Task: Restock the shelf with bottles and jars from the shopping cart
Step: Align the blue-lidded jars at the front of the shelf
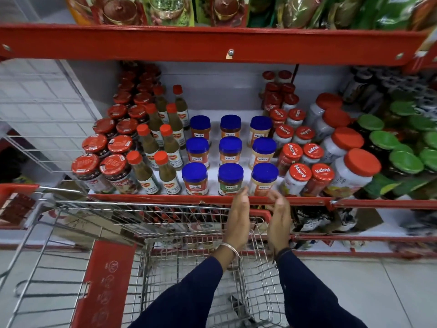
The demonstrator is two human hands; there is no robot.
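Both hands empty above the shopping cart, left hand and right hand with fingers loosely apart, perhaps blurred; blue-lidded jars standing in rows on the shelf

- Behind the blue-lidded jars, the shelf lies bare back to its rear wall.
- Narrow white lanes run between their three columns.
- Left of them, green sauce bottles crowd close.
- Right of them, Mapro jars press against the column.
- Above them, the red upper shelf edge limits headroom.
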